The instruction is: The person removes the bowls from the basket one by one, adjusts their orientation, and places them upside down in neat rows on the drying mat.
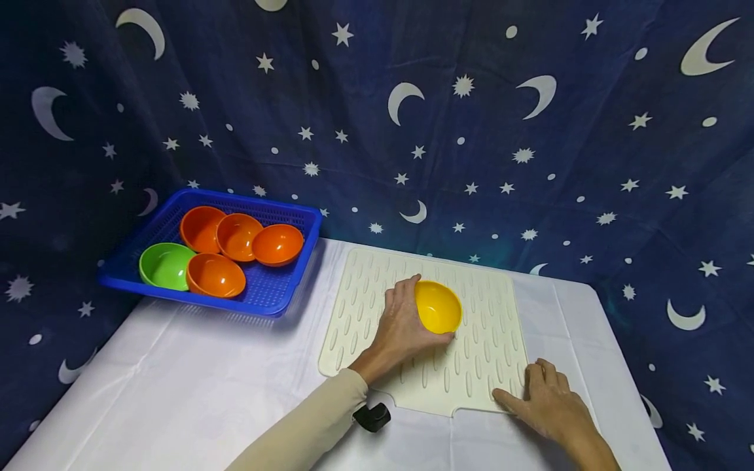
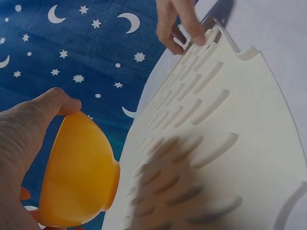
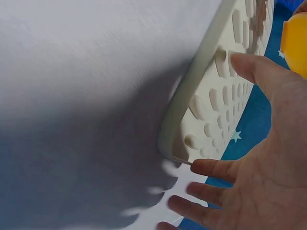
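Right now the left hand grasps a yellow bowl, with the thumb over its far rim and the fingers curled around its near side. The bowl is over the middle of a cream drying mat; I cannot tell if it touches the mat or is a little above it. The right hand is released, its fingers almost straight, and it rests on the near right corner of the mat, partly on the white worktop. Left of the mat, at the far left corner of the worktop, stands a blue basket. Inside the basket are four orange bowls and one green bowl, close together. Just near the front edge of the mat, under the left sleeve, sits a small black thing. Behind the mat hangs a dark blue cloth with moons and stars.
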Motion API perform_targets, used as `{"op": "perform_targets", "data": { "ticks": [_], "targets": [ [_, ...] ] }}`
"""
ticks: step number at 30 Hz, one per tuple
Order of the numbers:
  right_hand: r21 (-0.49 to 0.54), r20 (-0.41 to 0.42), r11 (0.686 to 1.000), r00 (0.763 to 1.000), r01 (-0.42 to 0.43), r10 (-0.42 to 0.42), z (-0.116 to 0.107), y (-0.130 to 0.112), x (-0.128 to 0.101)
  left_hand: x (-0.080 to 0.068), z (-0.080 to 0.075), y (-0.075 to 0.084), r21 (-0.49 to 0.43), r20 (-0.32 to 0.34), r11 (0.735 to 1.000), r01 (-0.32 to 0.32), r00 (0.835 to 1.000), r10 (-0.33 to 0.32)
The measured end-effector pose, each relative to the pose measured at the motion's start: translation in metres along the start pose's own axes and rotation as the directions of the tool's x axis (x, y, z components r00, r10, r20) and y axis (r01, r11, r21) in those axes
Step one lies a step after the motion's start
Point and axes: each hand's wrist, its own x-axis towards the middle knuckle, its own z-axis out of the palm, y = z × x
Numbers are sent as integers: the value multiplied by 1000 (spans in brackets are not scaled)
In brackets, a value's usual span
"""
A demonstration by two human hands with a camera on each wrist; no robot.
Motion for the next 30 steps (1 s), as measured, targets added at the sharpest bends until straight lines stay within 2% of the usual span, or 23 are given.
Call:
{"op": "perform_targets", "data": {
  "ticks": [3,7,9,12,15,18,20,22,25,27,29,30],
  "targets": [
    [61,-68,998,998,2,2,-1,-3,5,4,7,1,49,-4,999,-6,1000,6],
    [183,-175,979,983,87,-55,-2,-12,14,8,16,3,93,-6,995,-19,1000,20],
    [275,-198,953,977,129,-75,-5,-20,19,10,20,4,97,1,995,-27,1000,27],
    [430,-209,886,974,175,-91,-9,-31,27,12,25,8,97,7,995,-28,1000,27],
    [582,-188,793,979,178,-82,-14,-41,33,13,32,12,108,14,994,-27,1000,25],
    [709,-124,696,991,119,-43,-19,-49,37,13,40,15,126,28,992,-23,999,20],
    [788,-80,612,997,70,-11,-21,-53,39,13,46,17,125,38,992,-12,999,7],
    [857,-26,515,1000,16,13,-22,-56,40,12,50,19,106,40,994,11,999,-15],
    [938,49,342,998,-55,25,-24,-58,41,12,54,20,49,25,997,63,998,-65],
    [965,95,244,995,-98,24,-25,-59,42,13,56,20,14,20,996,87,996,-88],
    [977,116,178,993,-119,28,-26,-59,42,14,58,21,-25,28,994,103,994,-102],
    [979,120,163,992,-124,35,-27,-58,43,14,58,22,-53,38,993,110,993,-108]
  ]
}}
